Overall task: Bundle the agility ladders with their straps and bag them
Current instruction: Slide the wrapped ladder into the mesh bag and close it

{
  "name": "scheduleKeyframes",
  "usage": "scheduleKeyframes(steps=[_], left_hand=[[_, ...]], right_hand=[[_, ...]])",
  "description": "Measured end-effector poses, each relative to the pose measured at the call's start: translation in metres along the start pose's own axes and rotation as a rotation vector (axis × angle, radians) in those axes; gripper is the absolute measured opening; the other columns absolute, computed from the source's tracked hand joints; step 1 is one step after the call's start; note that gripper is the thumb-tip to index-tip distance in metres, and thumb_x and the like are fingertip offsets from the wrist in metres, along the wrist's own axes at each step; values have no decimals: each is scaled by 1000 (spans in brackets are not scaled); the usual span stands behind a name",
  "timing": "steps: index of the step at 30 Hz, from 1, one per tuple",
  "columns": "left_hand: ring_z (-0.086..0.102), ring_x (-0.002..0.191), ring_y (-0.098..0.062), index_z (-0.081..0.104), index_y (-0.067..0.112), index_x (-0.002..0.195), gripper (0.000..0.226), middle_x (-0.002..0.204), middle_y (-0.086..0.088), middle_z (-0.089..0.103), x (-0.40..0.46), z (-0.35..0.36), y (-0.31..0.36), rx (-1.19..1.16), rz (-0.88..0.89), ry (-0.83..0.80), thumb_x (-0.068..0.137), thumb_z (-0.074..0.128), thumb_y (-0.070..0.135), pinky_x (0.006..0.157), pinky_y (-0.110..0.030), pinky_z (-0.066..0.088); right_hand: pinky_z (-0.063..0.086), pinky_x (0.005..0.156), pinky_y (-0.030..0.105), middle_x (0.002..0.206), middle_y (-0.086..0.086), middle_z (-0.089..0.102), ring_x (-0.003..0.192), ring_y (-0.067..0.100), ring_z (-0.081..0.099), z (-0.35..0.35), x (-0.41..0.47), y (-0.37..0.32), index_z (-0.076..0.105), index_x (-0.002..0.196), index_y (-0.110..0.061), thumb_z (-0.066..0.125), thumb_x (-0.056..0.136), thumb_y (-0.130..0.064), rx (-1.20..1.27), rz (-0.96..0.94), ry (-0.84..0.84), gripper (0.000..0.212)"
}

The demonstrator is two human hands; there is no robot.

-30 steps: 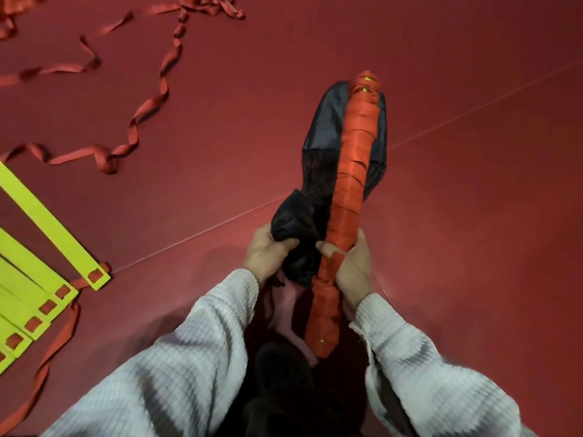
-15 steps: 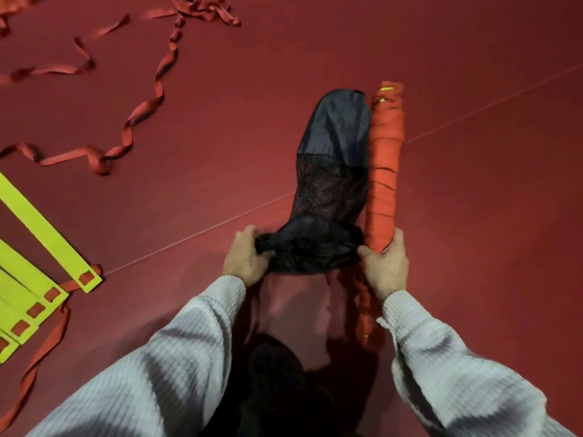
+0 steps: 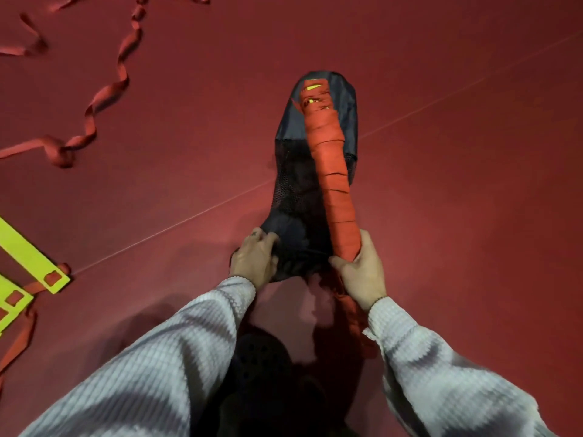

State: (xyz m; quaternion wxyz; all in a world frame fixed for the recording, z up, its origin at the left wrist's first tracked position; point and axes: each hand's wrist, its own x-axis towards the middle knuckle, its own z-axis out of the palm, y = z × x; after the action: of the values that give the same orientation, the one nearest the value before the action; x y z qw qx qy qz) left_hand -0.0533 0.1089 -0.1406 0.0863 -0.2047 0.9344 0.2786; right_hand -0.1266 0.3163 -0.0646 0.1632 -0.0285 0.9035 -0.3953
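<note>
A ladder bundle (image 3: 335,181), wrapped tight in orange strap with yellow rung ends showing at its far tip, lies lengthwise on top of a black bag (image 3: 293,197) with a mesh middle panel. My right hand (image 3: 359,269) grips the bundle's near end, and its thumb pinches the bag's mouth. My left hand (image 3: 255,257) grips the gathered left edge of the bag's mouth. The bag lies flat on the red floor, its closed end pointing away from me. Whether the bundle's near end sits inside the mouth is hidden by my hands.
A second ladder with yellow rungs (image 3: 30,263) and orange straps lies unrolled at the left edge. A loose twisted orange strap (image 3: 104,93) snakes across the floor at the upper left. A dark shoe (image 3: 262,361) shows between my arms.
The bundle has swung from beside the bag's right edge to lie over the bag. My hands have come closer together at the bag's mouth.
</note>
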Motion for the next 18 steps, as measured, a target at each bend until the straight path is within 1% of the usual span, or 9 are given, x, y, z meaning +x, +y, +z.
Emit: scheduleKeyframes(steps=[1, 3, 6, 7, 9, 11, 13, 15, 18], left_hand=[[52, 114, -34, 55, 21, 129, 43, 127, -8, 45, -2, 3, 1, -13, -14, 58, 88, 67, 19, 90, -49, 52], [47, 114, -33, 53, 23, 127, 44, 131, -9, 44, -9, 8, -1, 169, -67, 143, 86, 69, 23, 89, -48, 49], [44, 120, -33, 53, 30, 126, 38, 139, -7, 46, -23, 16, -2, 412, -68, 74, 90, 64, 34, 95, -46, 39], [47, 119, -34, 56, 28, 124, 33, 135, -7, 50, -26, 18, -1, 381, -50, 59, 92, 62, 32, 95, -47, 39], [58, 112, -39, 58, 19, 121, 27, 124, -11, 59, -28, 21, 7, 116, -4, 13, 94, 59, 20, 90, -48, 46], [62, 105, -40, 55, 14, 128, 40, 119, -15, 61, -29, 24, 24, -149, 47, -83, 89, 55, 6, 88, -47, 49], [61, 105, -38, 54, 14, 128, 49, 118, -15, 60, -32, 26, 39, -313, 60, -100, 80, 51, 5, 93, -44, 49], [62, 99, -36, 57, 16, 116, 35, 110, -13, 62, -34, 34, 52, -360, 62, -103, 82, 56, 11, 91, -43, 50], [61, 94, -25, 71, 19, 100, 11, 102, -7, 60, -34, 40, 71, -319, 32, -106, 91, 75, 24, 89, -35, 49]], right_hand=[[51, 74, 40, 81, -8, 67, 77, 25, 65, -6, -1, 7, 51, 110, -36, 78, 75, -22, -28, 23, 12, 47], [52, 75, 41, 79, -8, 67, 78, 28, 65, -14, -7, 23, 48, 106, -35, 77, 75, -23, -78, 75, 6, 44], [54, 76, 43, 78, -9, 67, 76, 28, 67, -21, -26, 50, 45, 103, -37, 74, 76, -27, -162, 153, -22, 41], [54, 76, 42, 78, -8, 67, 78, 30, 67, -23, -33, 59, 44, 104, -37, 73, 77, -29, -196, 174, -28, 41], [51, 76, 39, 81, -6, 65, 83, 33, 67, -28, -44, 75, 42, 106, -37, 71, 78, -31, -268, 227, -29, 41], [50, 78, 38, 89, -2, 65, 90, 34, 68, -30, -53, 89, 43, 109, -37, 72, 79, -35, -306, 260, -28, 41], [51, 84, 41, 109, -2, 60, 97, 33, 67, -28, -63, 101, 46, 115, -34, 76, 81, -40, -299, 256, -42, 46], [50, 89, 41, 119, -4, 48, 98, 30, 64, -27, -72, 110, 49, 125, -29, 80, 82, -45, -244, 259, -51, 55], [48, 91, 36, 115, -3, 42, 92, 21, 58, -30, -83, 116, 55, 122, -25, 84, 79, -48, -140, 251, -21, 57]])
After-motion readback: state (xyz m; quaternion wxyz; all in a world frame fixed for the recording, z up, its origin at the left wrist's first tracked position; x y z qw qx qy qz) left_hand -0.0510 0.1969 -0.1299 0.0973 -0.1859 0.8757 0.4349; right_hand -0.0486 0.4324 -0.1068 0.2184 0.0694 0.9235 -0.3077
